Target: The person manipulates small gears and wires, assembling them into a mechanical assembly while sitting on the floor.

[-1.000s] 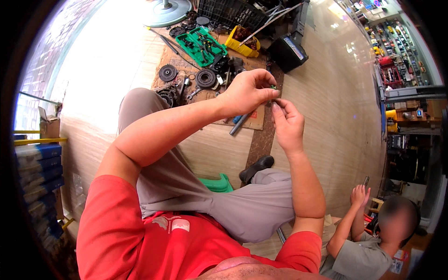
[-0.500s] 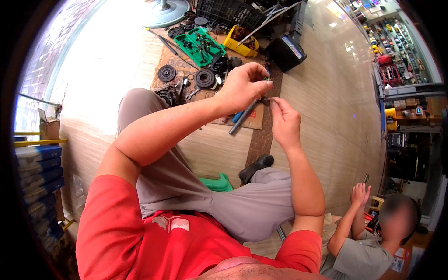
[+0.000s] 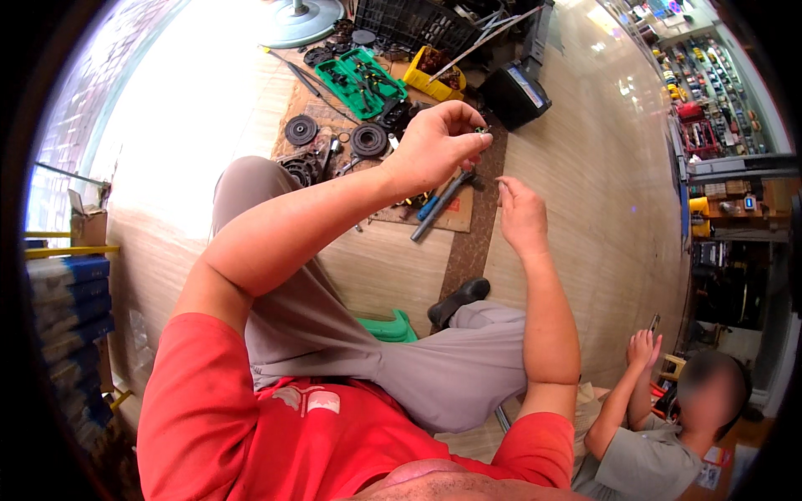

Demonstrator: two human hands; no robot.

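My left hand (image 3: 433, 149) is raised over the cardboard, thumb and forefinger pinched on a small greenish part (image 3: 482, 130). Most of that part is hidden by the fingers, and its kind is too small to tell. To its right, apart from it, my right hand (image 3: 525, 219) has thumb and fingertips drawn together; whether something tiny is between them does not show. Beneath the hands, a hammer (image 3: 436, 215) with a grey handle lies on the cardboard sheet (image 3: 455, 219), beside a blue-handled tool (image 3: 427, 208).
Round black pulleys (image 3: 368, 140), a green tool case (image 3: 361, 83) and a yellow bin (image 3: 434, 73) of parts lie ahead. A black battery-like box (image 3: 513, 96) stands beyond my right hand. At the lower right sits another person (image 3: 647, 455), hands raised. Blue boxes (image 3: 71, 305) are stacked at left.
My right hand has drawn away from the left, moving right and slightly down. The left hand stays nearly in place, still pinching the small part.
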